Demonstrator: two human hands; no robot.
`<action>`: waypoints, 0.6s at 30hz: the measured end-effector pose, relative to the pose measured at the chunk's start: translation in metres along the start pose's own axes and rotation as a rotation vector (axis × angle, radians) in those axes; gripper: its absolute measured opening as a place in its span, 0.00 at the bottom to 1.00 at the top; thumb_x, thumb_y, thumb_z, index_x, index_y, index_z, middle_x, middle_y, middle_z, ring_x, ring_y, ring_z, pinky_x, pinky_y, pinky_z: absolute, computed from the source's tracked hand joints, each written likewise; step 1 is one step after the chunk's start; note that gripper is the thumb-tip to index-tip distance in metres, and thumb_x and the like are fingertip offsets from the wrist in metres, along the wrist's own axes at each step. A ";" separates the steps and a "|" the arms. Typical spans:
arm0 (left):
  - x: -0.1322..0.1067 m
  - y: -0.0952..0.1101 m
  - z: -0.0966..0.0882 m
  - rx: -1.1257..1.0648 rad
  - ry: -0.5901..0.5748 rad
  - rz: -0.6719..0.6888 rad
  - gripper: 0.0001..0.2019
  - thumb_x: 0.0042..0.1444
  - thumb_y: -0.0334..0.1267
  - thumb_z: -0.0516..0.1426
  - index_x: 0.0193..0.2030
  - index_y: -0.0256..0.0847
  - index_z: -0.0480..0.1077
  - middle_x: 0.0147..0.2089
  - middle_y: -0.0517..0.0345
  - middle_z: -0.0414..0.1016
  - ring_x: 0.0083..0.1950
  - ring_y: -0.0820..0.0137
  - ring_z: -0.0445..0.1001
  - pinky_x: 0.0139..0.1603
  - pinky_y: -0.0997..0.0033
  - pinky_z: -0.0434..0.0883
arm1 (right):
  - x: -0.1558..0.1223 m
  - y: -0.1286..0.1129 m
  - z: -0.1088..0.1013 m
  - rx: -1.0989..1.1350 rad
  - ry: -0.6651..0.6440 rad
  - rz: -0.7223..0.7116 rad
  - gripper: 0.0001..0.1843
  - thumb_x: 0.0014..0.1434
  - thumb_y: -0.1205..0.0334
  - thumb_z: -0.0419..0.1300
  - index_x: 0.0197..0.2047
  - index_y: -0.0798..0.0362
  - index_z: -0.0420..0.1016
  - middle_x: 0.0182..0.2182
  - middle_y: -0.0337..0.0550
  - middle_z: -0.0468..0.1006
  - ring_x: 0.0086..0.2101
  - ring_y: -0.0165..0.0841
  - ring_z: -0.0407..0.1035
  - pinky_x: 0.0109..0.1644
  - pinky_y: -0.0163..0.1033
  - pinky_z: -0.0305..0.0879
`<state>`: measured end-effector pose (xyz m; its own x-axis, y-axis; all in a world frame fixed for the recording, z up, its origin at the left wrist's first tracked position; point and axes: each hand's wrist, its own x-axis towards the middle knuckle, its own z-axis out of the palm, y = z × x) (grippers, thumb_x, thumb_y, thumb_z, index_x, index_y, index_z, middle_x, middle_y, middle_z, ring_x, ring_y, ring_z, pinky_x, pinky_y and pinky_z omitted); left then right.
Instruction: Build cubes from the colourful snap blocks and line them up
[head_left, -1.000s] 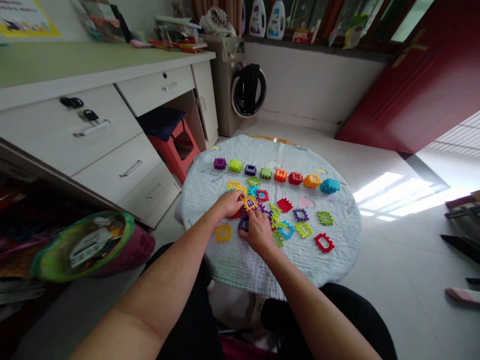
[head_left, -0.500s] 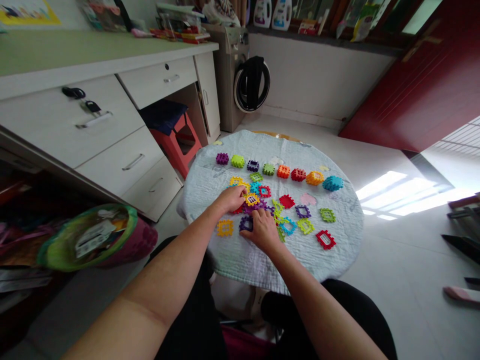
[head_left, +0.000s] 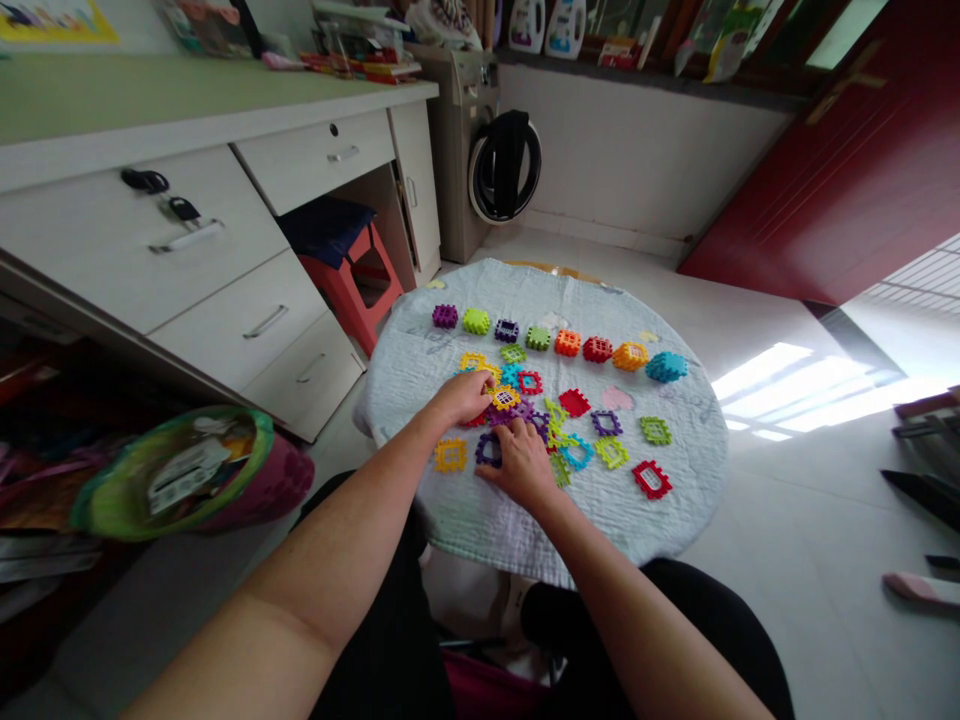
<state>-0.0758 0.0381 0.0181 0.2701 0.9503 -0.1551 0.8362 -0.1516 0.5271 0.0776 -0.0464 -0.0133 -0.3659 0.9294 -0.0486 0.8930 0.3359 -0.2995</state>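
Note:
A round table under a pale quilted cloth [head_left: 465, 520] carries many coloured plastic interlocking tiles. Several built cubes stand in a row at the far side, from a purple cube [head_left: 445, 316] to a teal cube [head_left: 665, 367]. Flat tiles lie scattered nearer me. My left hand [head_left: 463, 396] pinches a yellow tile with a white window [head_left: 504, 397] from the left. My right hand [head_left: 521, 463] curls over purple tiles [head_left: 491, 447] just below it, fingertips pressing at the same cluster. A yellow tile [head_left: 450, 455] lies left of my right hand, a red tile [head_left: 650, 479] further right.
A white desk with drawers [head_left: 225, 260] stands on the left, a red stool [head_left: 349, 280] tucked beneath. A green and pink bag [head_left: 180, 480] sits low left. A small washing machine [head_left: 487, 150] stands behind the table. Tiled floor [head_left: 810, 520] lies on the right.
The view has shifted slightly. Both hands stay at the same tile cluster; my right hand has edged a little toward the yellow windowed tile.

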 end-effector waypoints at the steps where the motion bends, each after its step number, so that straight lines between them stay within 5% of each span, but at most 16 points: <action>1: 0.000 0.000 0.000 -0.002 0.001 -0.002 0.10 0.53 0.30 0.55 0.42 0.38 0.73 0.37 0.56 0.78 0.35 0.69 0.73 0.36 0.73 0.65 | 0.000 0.001 0.000 0.008 -0.010 -0.004 0.28 0.49 0.48 0.67 0.50 0.52 0.71 0.47 0.51 0.70 0.47 0.45 0.64 0.49 0.46 0.61; 7: 0.003 -0.003 0.003 -0.011 0.015 -0.029 0.11 0.54 0.30 0.55 0.45 0.39 0.72 0.39 0.56 0.79 0.36 0.70 0.74 0.38 0.74 0.67 | 0.001 0.002 -0.003 0.034 -0.057 -0.011 0.24 0.50 0.56 0.65 0.51 0.54 0.71 0.47 0.51 0.70 0.47 0.44 0.63 0.52 0.45 0.60; 18: 0.006 -0.002 -0.002 -0.004 0.057 -0.030 0.12 0.54 0.31 0.54 0.45 0.38 0.72 0.40 0.54 0.78 0.38 0.69 0.74 0.40 0.72 0.67 | 0.002 -0.002 -0.004 0.043 -0.066 0.000 0.20 0.51 0.57 0.64 0.48 0.54 0.74 0.45 0.51 0.70 0.47 0.44 0.63 0.52 0.44 0.61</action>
<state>-0.0770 0.0449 0.0175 0.2168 0.9684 -0.1232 0.8418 -0.1215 0.5259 0.0760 -0.0442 -0.0095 -0.3834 0.9169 -0.1109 0.8815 0.3274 -0.3403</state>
